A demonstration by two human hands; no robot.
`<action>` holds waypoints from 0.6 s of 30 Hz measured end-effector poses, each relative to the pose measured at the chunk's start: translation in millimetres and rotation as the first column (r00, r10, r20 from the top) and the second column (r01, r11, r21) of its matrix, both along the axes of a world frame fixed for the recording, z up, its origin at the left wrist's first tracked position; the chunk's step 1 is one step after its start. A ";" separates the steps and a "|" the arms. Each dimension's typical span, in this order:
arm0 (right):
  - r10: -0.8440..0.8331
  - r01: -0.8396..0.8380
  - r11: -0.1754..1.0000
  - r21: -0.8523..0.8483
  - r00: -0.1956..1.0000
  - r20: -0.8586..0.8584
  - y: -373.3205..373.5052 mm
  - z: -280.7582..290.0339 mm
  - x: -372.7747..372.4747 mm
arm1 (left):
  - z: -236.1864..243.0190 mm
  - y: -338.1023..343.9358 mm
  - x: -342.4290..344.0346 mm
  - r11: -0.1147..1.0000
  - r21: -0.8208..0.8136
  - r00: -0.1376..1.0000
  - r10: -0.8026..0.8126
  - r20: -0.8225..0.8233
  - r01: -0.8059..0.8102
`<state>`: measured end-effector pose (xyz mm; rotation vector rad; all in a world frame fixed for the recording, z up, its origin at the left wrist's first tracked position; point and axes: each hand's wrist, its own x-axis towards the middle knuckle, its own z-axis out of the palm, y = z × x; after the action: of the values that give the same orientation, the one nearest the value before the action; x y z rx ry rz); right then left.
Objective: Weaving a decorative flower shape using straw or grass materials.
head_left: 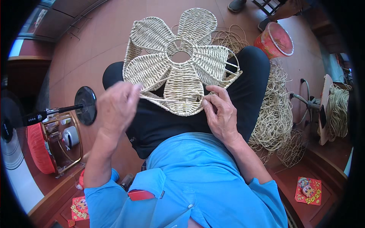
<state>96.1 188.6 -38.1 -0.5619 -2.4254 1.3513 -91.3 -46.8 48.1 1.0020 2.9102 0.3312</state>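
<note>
A flower-shaped woven basket piece [183, 89] of pale twisted cord rests on my lap, with a round hole in its middle. My left hand [118, 108] is closed at its left lower edge, slightly blurred. A thin strand seems to run from its fingertips toward the petals, but what it grips is hidden. On the other side, my right hand [221, 113] pinches the rim of the nearest petal between thumb and fingers, beside a small dark gap in the weave. Past the right petal, bare frame rods and a loop of cord show.
Loose cord [272, 110] lies heaped on the floor at my right, with a red bucket [274, 40] beyond it. A fan [11, 129] and a black round base [86, 105] stand at left. Another person's shoe [237, 5] shows at the top.
</note>
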 end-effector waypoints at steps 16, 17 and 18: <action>0.070 -0.066 0.997 -0.033 0.986 0.148 2.2 2.0 -1.1 | -61.6 72.6 55.8 0.803 0.303 0.828 -0.556 0.072 0.513; 0.076 -0.066 0.996 -0.068 0.983 0.169 2.6 4.7 -0.6 | -59.9 73.0 56.3 0.807 0.274 0.826 -0.560 0.072 0.523; 0.062 -0.055 0.997 -0.048 0.985 0.162 4.9 6.7 -0.5 | -60.1 76.0 56.5 0.795 0.285 0.820 -0.570 0.054 0.535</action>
<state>95.6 193.5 -31.4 -0.6407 -2.5663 1.4360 -34.8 29.3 -12.0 1.7282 2.3338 0.7149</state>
